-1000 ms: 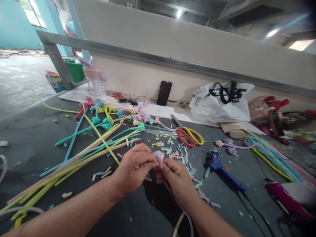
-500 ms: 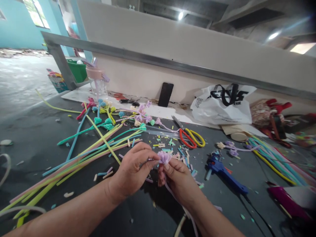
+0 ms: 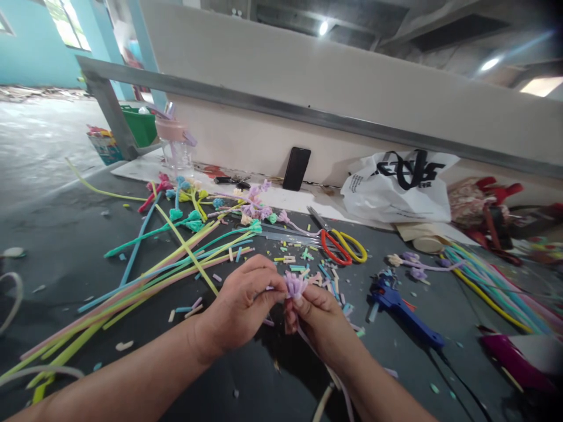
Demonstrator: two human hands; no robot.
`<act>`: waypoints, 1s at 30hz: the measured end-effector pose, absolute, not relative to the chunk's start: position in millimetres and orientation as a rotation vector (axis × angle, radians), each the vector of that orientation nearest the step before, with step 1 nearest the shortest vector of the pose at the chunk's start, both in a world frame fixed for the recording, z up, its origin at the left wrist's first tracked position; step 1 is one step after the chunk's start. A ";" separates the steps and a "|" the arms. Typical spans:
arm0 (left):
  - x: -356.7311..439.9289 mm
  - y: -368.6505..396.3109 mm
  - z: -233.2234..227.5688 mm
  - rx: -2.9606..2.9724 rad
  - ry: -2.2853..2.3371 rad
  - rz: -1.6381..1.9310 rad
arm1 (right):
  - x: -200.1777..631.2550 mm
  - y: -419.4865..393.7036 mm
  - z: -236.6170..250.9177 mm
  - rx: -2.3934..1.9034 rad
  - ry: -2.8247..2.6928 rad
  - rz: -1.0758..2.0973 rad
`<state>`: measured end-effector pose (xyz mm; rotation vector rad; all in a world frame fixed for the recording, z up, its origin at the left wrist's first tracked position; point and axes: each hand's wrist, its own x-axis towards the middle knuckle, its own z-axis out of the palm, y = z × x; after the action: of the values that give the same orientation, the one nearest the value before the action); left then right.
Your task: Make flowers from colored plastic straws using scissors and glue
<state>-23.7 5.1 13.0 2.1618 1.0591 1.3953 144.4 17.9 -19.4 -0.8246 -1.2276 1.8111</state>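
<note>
My left hand (image 3: 240, 308) and my right hand (image 3: 319, 319) meet low in the middle, both pinching a lilac pipe-cleaner flower (image 3: 294, 283). The fuzzy frayed head sticks up between my fingertips. Its lilac stem (image 3: 341, 390) trails down under my right wrist toward me. Several short coloured cuttings (image 3: 308, 271) lie on the dark surface just beyond my fingers.
Long coloured pipe cleaners (image 3: 145, 275) fan out to the left, finished flowers (image 3: 246, 208) behind them. Red and yellow scissors (image 3: 341, 246) lie ahead, a blue glue gun (image 3: 402, 310) to the right, more stems (image 3: 492, 281) far right. A phone (image 3: 296, 168) and white bag (image 3: 396, 184) lean against the wall.
Both hands have kept their hold on the lilac flower and shifted slightly right and down in view. The flower head now stands a little more exposed above my fingers.
</note>
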 end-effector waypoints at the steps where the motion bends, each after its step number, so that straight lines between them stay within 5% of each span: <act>1: -23.9 4.6 12.4 2.159 1.084 1.431 | 144.5 18.2 -19.1 -0.847 -1.260 1.773; 30: -20.4 3.3 8.4 2.356 1.015 1.418 | 144.5 17.4 -11.6 -0.963 -1.494 1.499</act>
<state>-20.4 3.3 8.4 2.3560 1.0147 1.4180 144.5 17.4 -11.6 -0.9627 -1.4944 1.4988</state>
